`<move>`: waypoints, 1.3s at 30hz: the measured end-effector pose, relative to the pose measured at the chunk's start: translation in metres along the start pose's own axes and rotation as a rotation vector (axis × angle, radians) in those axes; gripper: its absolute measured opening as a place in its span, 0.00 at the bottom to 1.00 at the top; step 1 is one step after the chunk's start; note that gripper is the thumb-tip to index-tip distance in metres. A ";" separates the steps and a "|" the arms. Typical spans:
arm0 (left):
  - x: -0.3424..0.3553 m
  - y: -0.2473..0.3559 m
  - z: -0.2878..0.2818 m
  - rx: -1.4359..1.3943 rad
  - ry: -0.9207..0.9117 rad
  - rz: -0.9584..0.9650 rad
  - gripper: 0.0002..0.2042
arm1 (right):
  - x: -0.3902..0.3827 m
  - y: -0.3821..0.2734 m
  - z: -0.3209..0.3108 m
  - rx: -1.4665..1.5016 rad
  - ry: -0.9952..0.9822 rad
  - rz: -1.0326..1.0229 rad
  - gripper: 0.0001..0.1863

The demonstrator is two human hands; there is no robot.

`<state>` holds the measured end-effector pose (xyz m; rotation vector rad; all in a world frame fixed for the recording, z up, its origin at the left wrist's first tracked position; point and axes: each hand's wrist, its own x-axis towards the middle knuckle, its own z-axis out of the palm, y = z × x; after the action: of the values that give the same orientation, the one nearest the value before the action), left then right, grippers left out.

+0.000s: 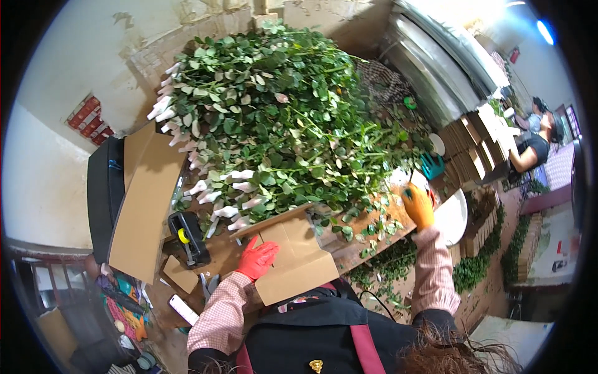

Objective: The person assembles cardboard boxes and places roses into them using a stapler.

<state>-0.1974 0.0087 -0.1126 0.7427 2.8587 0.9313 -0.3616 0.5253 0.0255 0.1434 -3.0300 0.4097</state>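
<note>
My left hand [257,258], in a red glove, lies with its fingers stretched out on an unfolded cardboard box [288,246] at the front edge of the table. Off to the right my right hand [418,204], in an orange glove, has its fingers curled at the table's right end. What it holds, if anything, I cannot make out; a thin dark piece shows at its fingertips. Beyond both hands a large heap of leafy flower stems [280,118] covers the table. The flower heads [233,212], in whitish sleeves, point left.
A black tape dispenser [189,240] with yellow tape stands left of the box. A phone [183,309] and large cardboard sheet [146,206] are also left. Teal rake-like thing [431,166], white disc [453,216] and stacked cardboard [468,149] lie right. A person [532,149] is farther right.
</note>
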 end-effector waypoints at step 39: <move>0.003 0.001 0.027 -1.015 0.379 -0.347 0.23 | 0.034 -0.238 -0.060 -0.285 -0.682 -0.817 0.27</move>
<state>-0.1945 0.0251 -0.1337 -0.0444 2.1010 2.2870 -0.3663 0.3101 0.1483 1.7069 -3.1656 -0.1869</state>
